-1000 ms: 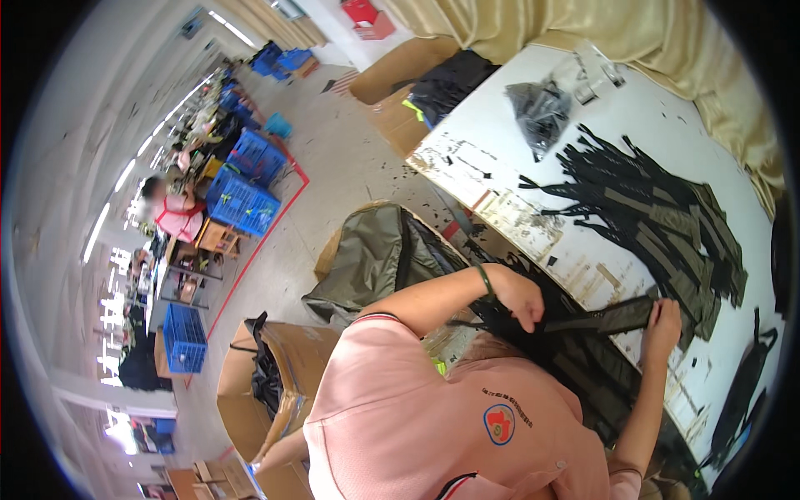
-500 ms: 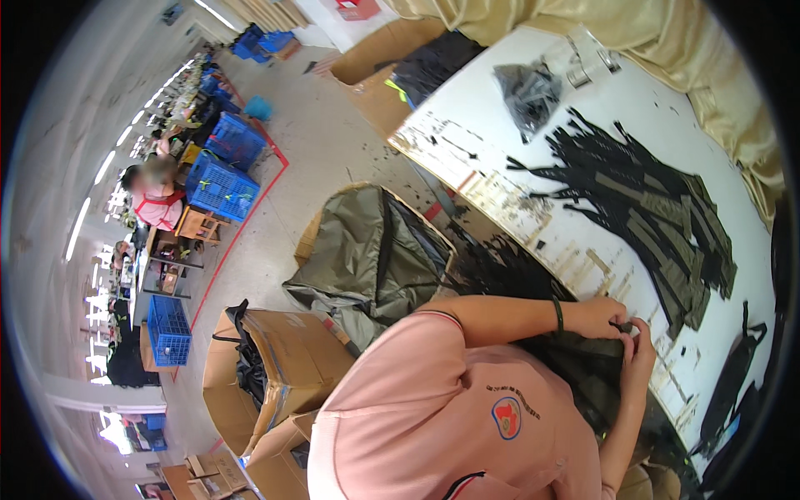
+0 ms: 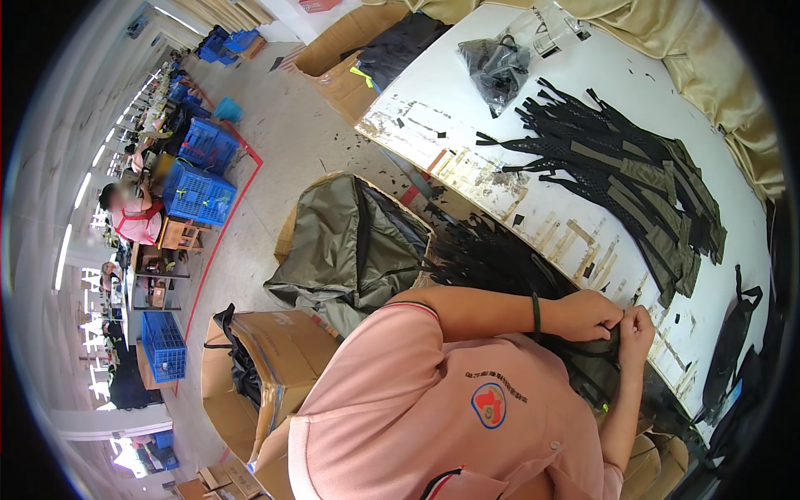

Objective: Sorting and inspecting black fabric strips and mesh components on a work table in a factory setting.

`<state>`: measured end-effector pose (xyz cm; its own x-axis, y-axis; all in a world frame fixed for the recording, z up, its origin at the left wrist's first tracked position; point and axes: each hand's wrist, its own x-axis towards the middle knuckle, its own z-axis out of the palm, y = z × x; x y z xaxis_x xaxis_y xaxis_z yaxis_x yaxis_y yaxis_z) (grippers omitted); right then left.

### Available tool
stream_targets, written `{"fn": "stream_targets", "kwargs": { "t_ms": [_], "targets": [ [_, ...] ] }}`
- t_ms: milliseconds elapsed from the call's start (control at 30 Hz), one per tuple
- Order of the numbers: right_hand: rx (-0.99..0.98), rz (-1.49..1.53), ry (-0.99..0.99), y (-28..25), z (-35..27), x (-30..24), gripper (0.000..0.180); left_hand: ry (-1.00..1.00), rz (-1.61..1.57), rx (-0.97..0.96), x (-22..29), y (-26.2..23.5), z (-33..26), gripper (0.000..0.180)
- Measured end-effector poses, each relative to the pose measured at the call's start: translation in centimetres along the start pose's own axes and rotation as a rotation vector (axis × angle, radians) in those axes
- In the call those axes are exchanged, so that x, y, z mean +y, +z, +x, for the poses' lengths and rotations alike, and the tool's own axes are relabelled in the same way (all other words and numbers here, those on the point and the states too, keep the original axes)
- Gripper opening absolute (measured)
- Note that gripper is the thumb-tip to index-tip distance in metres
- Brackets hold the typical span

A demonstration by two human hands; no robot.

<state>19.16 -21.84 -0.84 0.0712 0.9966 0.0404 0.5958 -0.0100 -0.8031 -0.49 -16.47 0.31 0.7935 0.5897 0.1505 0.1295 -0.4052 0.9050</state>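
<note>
My left hand (image 3: 588, 316), with a dark band at its wrist, is closed at the front edge of the white table (image 3: 433, 142). Right beside it, my right hand (image 3: 636, 332) is closed too, fingertips pinched close to the left thumb. Dark fabric (image 3: 593, 360) hangs below both hands, its upper edge seemingly between the fingers. What exactly the fingertips grip is hidden. Ahead on the tabletop lies a fanned pile of black mesh strips with olive fabric ends (image 3: 621, 162). A black strap piece with a loop (image 3: 727, 354) lies to the right.
A clear bag of dark parts (image 3: 493, 71) sits on the far table. Left of me stand an open carton with olive fabric (image 3: 333, 242) and a carton of black straps (image 3: 287, 346). Black strips (image 3: 492, 254) pile under the table edge. Blue crates (image 3: 200, 193) and a seated person are farther left.
The view has shifted, so the table and cartons appear farther left and higher. My hands have drawn closer together, and the small grey piece between the fingertips no longer shows.
</note>
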Motion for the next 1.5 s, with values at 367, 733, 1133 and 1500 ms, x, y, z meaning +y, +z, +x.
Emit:
{"fn": "stream_targets", "kwargs": {
  "t_ms": [367, 733, 1133, 1500],
  "targets": [
    [-0.128, 0.94, 0.418, 2.2, 0.0, -2.8, 0.015, -0.247, -0.211, -0.063, 0.4, -3.9, 0.5, 0.012],
    [-0.475, 1.491, 0.291, 0.9, -2.9, -4.5, 0.048, -0.164, -0.699, 0.037, -0.3, -2.9, 1.2, 0.014],
    [-0.163, 1.326, 0.316, 2.4, -3.0, -2.4, 0.017, -0.151, -0.793, 0.04, -0.3, -3.3, 1.1, 0.015],
    [0.282, 0.238, 0.089, -3.2, -1.8, -2.7, 0.019, -0.398, -0.353, 0.118, -1.5, -2.3, -0.5, 0.051]
  ]
}}
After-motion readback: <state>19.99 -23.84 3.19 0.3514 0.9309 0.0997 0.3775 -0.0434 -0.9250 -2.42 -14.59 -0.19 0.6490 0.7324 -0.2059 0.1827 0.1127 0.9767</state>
